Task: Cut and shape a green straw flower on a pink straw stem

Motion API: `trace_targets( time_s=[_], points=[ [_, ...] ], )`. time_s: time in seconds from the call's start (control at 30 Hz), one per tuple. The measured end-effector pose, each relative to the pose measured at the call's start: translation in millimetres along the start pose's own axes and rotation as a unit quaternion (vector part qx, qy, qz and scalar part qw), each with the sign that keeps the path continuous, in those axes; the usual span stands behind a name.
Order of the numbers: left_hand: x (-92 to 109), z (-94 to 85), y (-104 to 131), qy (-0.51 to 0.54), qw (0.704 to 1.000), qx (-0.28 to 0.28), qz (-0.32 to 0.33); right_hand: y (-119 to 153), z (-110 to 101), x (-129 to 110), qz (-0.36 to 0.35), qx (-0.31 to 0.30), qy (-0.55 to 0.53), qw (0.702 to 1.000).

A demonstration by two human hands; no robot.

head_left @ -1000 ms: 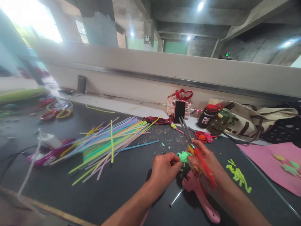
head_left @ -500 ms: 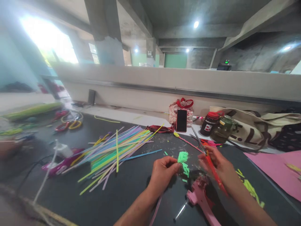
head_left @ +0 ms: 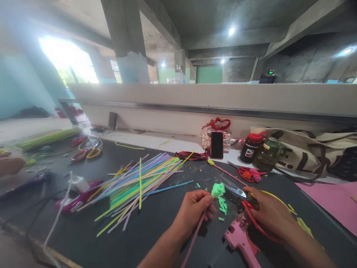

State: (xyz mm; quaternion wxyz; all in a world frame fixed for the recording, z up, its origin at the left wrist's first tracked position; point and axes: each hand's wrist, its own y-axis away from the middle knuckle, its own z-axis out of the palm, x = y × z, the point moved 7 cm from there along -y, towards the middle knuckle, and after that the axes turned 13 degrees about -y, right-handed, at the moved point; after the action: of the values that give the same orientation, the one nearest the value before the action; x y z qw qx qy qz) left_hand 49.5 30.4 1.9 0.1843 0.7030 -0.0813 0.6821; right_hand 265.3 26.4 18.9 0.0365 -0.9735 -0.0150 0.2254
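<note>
Pinched in my left hand [head_left: 196,209] is a pink stem [head_left: 194,238] topped by a bright green bundle [head_left: 218,190]. My right hand [head_left: 269,208] grips red-handled scissors [head_left: 237,191]; their blades are parted and point left toward the green bundle. Small green pieces [head_left: 222,205] lie on the dark table just below the bundle. Beneath my right hand rests a pink glue gun [head_left: 239,238]. Left of my hands, a spread of coloured pipe-cleaner-like sticks [head_left: 145,178] covers the table.
Behind the hands stand a phone [head_left: 216,145], a dark red-lidded bottle [head_left: 249,148] and a green bottle [head_left: 268,153]. Another pair of scissors [head_left: 245,174] lies in front of them. Pink sheet [head_left: 331,201] is at right; a purple glue gun [head_left: 76,199] at left. A blurred hand shows at far left.
The scissors have swung from pointing up and away to pointing left toward the green bundle, and their blades now show parted. The pink stem under my left hand has become more visible.
</note>
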Motion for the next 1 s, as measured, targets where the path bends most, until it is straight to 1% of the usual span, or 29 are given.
trace_targets(
  time_s=[0.17,0.27,0.37,0.47,0.6,0.83,0.93,1.0],
  points=[
    [-2.7,1.7,0.3,0.027,1.0,-0.016,0.0,0.7,-4.3,4.8,0.014,-0.009,-0.016,1.0],
    [-3.9,-0.5,-0.9,0.054,0.998,-0.01,-0.007,0.8,-9.0,11.4,0.029,-0.024,-0.04,0.998],
    [-5.1,-4.5,-2.0,0.097,0.995,0.005,-0.027,1.2,-12.3,17.9,0.014,-0.047,-0.032,0.998],
    [-8.3,-5.5,-2.0,0.124,0.99,0.002,-0.062,1.8,-12.4,25.2,-0.001,-0.064,-0.016,0.998],
    [-11.5,-7.0,-1.6,0.131,0.988,0.007,-0.082,1.3,-6.3,31.6,-0.005,-0.069,-0.003,0.998],
    [-10.1,-6.9,-3.4,0.142,0.987,0.007,-0.078,-0.4,9.6,27.2,-0.021,-0.064,0.03,0.997],
    [-10.1,-6.2,-2.8,0.149,0.986,0.01,-0.074,3.3,14.7,35.6,-0.038,-0.069,0.034,0.996],
    [-11.3,-3.7,-1.6,0.152,0.985,0.007,-0.076,4.8,15.1,43.8,-0.048,-0.042,0.019,0.998]
  ],
)
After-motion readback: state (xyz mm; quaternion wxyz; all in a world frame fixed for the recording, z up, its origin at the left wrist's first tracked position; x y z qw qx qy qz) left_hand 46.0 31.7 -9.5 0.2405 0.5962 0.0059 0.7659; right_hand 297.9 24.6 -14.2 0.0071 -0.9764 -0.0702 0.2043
